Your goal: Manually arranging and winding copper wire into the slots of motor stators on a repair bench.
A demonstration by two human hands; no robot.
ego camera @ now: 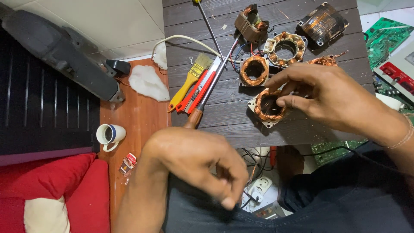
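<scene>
A home repair corner: copper motor coils (254, 70), screwdriver (210, 92), circuit boards (383, 36).

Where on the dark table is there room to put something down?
Bare boards lie along the near edge of the dark table, between the screwdriver handle and the copper coil under the right hand. The far right, by the other coils, is crowded.

bare planks (224, 129) front-left, coils (254, 70) crowding behind, tools (199, 88) left
</scene>
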